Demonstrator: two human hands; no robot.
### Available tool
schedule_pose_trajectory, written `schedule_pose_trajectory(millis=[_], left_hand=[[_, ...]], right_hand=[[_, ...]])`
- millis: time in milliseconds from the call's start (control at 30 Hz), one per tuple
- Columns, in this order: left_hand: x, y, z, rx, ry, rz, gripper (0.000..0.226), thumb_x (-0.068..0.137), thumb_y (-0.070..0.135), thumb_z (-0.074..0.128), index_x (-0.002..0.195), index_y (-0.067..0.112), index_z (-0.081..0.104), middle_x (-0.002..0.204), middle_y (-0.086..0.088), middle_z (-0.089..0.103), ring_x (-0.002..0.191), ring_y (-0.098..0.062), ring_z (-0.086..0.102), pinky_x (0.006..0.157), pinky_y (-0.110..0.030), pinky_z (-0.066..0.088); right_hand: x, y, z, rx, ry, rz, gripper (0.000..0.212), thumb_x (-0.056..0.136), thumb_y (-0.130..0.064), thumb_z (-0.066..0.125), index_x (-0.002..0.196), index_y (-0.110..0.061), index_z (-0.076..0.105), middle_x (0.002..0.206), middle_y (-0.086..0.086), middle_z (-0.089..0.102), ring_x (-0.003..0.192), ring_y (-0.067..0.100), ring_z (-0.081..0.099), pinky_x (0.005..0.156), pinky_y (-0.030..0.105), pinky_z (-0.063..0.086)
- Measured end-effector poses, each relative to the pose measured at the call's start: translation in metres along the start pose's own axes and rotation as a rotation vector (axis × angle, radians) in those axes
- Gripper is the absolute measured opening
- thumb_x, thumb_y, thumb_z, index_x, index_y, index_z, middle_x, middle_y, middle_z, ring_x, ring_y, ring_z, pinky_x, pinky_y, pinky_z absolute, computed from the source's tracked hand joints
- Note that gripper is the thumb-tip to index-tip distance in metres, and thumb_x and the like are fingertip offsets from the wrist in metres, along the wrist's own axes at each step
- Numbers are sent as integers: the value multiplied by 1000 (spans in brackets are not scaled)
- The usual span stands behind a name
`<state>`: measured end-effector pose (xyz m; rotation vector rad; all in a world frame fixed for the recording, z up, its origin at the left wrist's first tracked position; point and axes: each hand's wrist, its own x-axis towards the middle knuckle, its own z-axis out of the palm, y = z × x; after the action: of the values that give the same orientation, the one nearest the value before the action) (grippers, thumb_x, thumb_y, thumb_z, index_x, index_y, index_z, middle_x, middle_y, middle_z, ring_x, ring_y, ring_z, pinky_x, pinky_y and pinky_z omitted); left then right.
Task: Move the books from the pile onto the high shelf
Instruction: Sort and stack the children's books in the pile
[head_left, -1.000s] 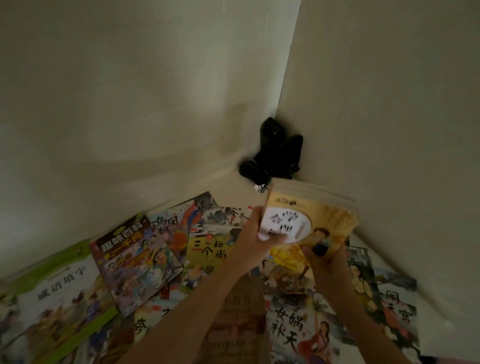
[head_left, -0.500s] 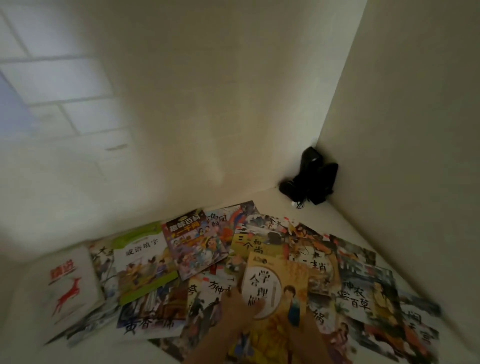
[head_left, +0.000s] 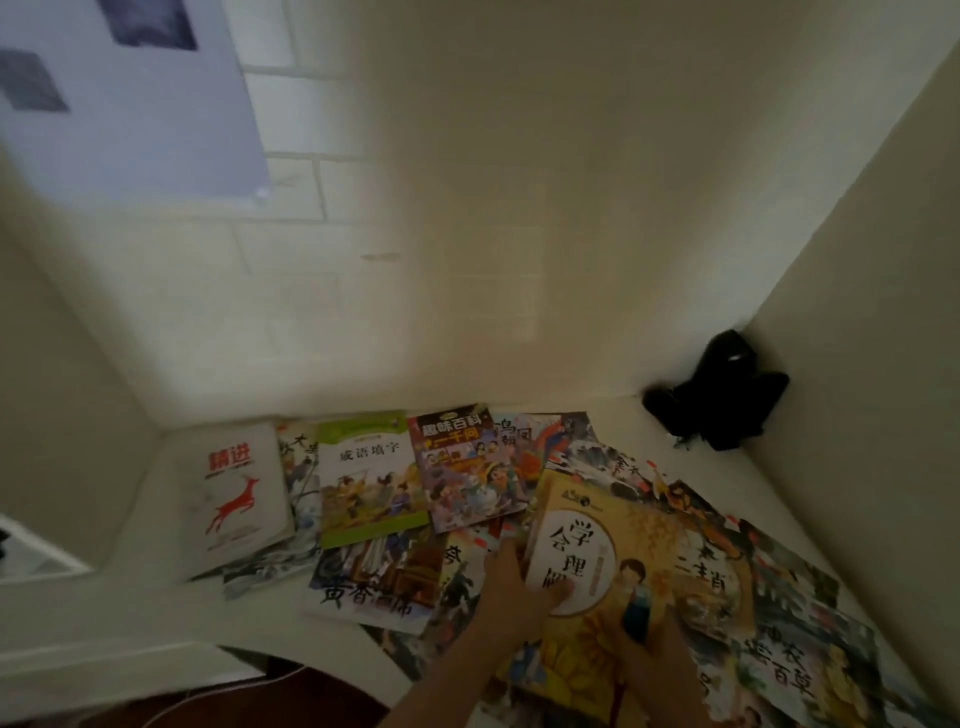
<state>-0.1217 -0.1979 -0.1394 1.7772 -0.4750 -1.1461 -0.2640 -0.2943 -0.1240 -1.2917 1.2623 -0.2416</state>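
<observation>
both hands hold a yellow book (head_left: 602, 566) at lower right of the frame; left hand (head_left: 511, 592) grips its left edge, thumb on the cover; right hand (head_left: 649, 654) grips its lower edge. it lies over other books on the white shelf (head_left: 156, 613).

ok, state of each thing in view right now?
yellow book: flat on the spread books, both hands on it
left hand: thumb on its cover
right hand: at its lower edge, grip unclear
deer book: flat, untouched
black object: in the corner

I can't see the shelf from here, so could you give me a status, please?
Both hands gripping yellow book, laid over spread books on shelf. Nothing blocking.
</observation>
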Motion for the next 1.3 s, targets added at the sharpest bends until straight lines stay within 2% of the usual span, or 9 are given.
schedule_pose_trajectory(millis=[67,167,500,700,767,867,1000,1200,1300], left_hand=[[-7,12,-37,-119,48,32,63,81,34,73,128,19,34,133,-4,52,103,-14,58,79,-25,58],[-16,21,-105,-319,129,56,75,78,30,77,134,23,28,130,-2,55,100,-12,61,76,-24,58],[10,-2,-221,-379,202,-64,65,82,34,72,136,16,40,128,-6,57,111,-22,60,92,-42,54],[52,-12,-233,445,297,-310,83,87,60,49,150,15,18,157,-10,15,146,-29,11,116,-38,18],[61,-19,-230,380,401,-314,81,84,54,56,145,10,27,149,-11,33,138,-29,32,111,-38,31],[89,-40,-237,211,498,-262,54,72,51,62,114,17,60,107,-2,68,96,-23,65,86,-42,56],[87,-26,-234,63,543,-242,23,89,18,56,108,5,59,96,-7,64,90,-26,63,77,-38,56],[34,44,-250,304,915,191,17,96,9,46,113,7,48,77,-3,55,68,-24,53,54,-26,35],[15,69,-260,255,871,376,22,100,15,40,121,15,47,86,-5,62,67,-21,58,52,-25,41]], right_hand=[[-9,-16,29,-58,17,-92,97,78,-19,77,151,-15,14,129,25,51,99,30,61,77,37,54],[-12,-49,80,-56,-71,-219,97,71,-43,80,147,-15,27,144,15,40,121,31,50,94,45,48],[18,-76,198,182,-283,-59,94,74,-23,80,151,-20,25,147,4,41,118,32,54,93,48,51],[42,-72,204,141,-233,-111,97,82,-2,71,152,-33,11,159,-3,10,136,33,37,90,46,52],[44,-67,202,133,-226,-87,102,81,-4,72,153,-28,4,160,-3,7,141,32,29,91,40,50],[56,-61,196,134,-235,83,86,70,-15,83,143,-10,39,134,15,53,116,38,56,91,50,51],[67,-59,192,143,-217,210,37,85,-2,69,119,-5,55,108,19,65,95,39,66,83,53,54],[66,-60,194,133,-205,255,49,84,-1,67,128,-15,49,122,14,59,106,37,59,83,49,53],[62,-70,192,121,-224,281,35,89,-9,63,124,-7,57,112,19,64,96,37,64,80,51,55]])
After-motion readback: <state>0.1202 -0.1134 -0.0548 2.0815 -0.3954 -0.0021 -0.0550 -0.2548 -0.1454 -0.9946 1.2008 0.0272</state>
